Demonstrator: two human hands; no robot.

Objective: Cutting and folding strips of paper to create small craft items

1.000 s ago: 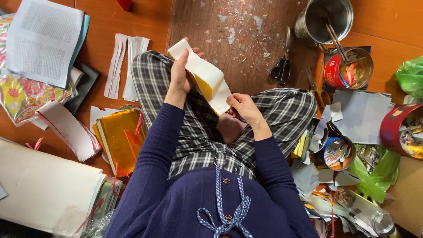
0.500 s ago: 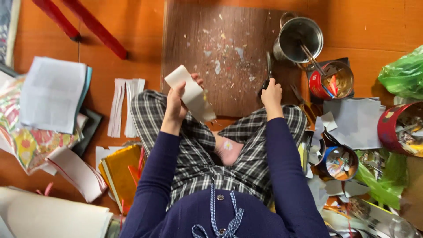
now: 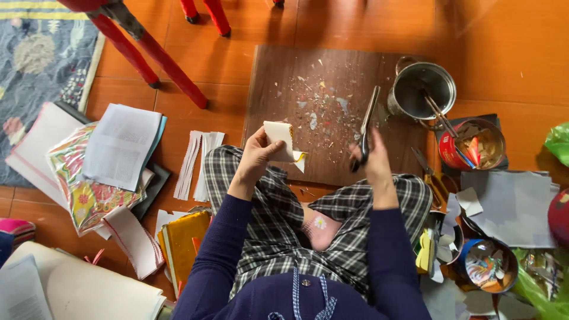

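I sit cross-legged on an orange floor. My left hand (image 3: pixel 256 155) grips a folded piece of white paper with a yellow inner side (image 3: pixel 281 140), held over the near edge of a brown wooden board (image 3: pixel 296 71). My right hand (image 3: pixel 372 159) is closed around the black handles of a pair of scissors (image 3: pixel 366 125), whose blades point away from me over the board. The two hands are apart, with the paper to the left of the scissors.
A metal pot (image 3: pixel 422 89) and a red tin of tools (image 3: pixel 474 145) stand right of the board. Grey card pieces (image 3: pixel 515 204) and more tins lie at the right. White paper strips (image 3: pixel 199 163), stacked papers (image 3: pixel 121 145) and yellow sheets (image 3: pixel 184 240) lie left; red chair legs (image 3: pixel 151 56) stand beyond.
My right hand left the folded paper, reached to the board and picked up the scissors. The left hand kept the paper and lowered it slightly. The camera view shifted forward.
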